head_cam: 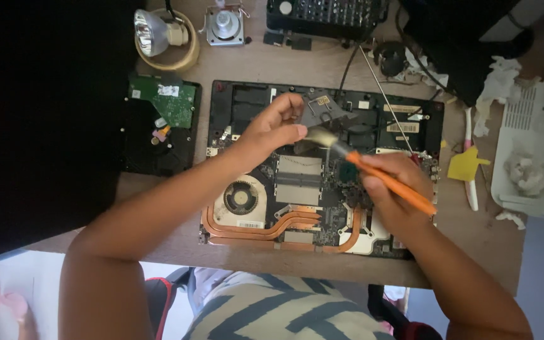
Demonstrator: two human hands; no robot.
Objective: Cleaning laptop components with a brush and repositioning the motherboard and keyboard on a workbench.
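Note:
An opened laptop base (410, 119) lies on the wooden desk, showing its fan (242, 198), copper heat pipes (272, 228) and circuit board. My left hand (271, 129) pinches a small dark grey part (328, 112) and holds it lifted over the board. My right hand (393, 189) grips an orange-handled brush (388, 182). The brush's pale bristles (321, 137) touch the underside of the lifted part.
A bare hard drive with a green board (162, 123) lies left of the laptop. A lamp bulb on a tape roll (158, 34) and a small metal unit (225, 25) sit at the back. White tissues and a white tray (530, 164) are at right.

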